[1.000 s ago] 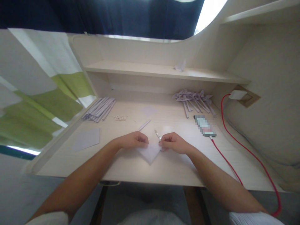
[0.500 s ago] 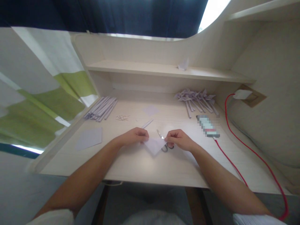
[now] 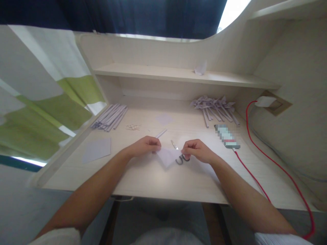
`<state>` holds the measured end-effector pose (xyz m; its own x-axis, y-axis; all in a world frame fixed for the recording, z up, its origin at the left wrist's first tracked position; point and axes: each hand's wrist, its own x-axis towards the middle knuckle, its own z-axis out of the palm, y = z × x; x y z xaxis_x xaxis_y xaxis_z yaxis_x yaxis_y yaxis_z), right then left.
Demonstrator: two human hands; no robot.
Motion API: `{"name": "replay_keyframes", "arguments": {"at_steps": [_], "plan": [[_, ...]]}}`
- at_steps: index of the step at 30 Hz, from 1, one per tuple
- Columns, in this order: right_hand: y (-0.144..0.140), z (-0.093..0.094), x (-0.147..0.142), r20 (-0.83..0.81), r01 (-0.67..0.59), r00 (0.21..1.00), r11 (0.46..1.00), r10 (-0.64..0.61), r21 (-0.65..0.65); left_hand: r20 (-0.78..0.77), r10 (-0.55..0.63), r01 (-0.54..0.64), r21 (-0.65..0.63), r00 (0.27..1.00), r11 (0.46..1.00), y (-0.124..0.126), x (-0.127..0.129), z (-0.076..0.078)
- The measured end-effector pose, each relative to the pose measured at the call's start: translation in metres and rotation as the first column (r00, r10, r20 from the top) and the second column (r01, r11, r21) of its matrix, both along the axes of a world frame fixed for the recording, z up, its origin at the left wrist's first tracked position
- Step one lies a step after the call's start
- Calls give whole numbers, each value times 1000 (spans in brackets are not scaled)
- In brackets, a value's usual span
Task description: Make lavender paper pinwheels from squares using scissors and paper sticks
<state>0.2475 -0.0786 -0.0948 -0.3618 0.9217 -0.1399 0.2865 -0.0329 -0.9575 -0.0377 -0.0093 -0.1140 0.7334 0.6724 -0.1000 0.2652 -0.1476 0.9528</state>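
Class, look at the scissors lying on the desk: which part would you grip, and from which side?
Probably grip the scissors by the dark handle loops, coming from the near side by the right hand. The loops face the person; the shiny blades point away, toward the shelf.

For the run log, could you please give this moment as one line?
left hand: pinching paper sheet | right hand: pinching same sheet | scissors: on desk, partly under sheet | phone: right, on red cable
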Motion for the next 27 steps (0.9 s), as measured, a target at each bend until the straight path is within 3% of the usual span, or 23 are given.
{"name": "replay_keyframes", "arguments": {"at_steps": [5,18,22,27], "plan": [[-1,2,0,-1,-14,1000,999,14,29,11,-4,4,-1,1000,1000,1,-2,2],[3,-3,3,-32,64,998,995,-62,76,-155,-107,118,63,982,991,2,-15,15],[3,-2,2,-55,59,997,995,-55,79,-126,-147,147,-9,981,989,0,-12,15],[3,-6,0,-74,85,994,995,-80,61,-62,-124,125,5,990,992,-4,-3,8]]}}
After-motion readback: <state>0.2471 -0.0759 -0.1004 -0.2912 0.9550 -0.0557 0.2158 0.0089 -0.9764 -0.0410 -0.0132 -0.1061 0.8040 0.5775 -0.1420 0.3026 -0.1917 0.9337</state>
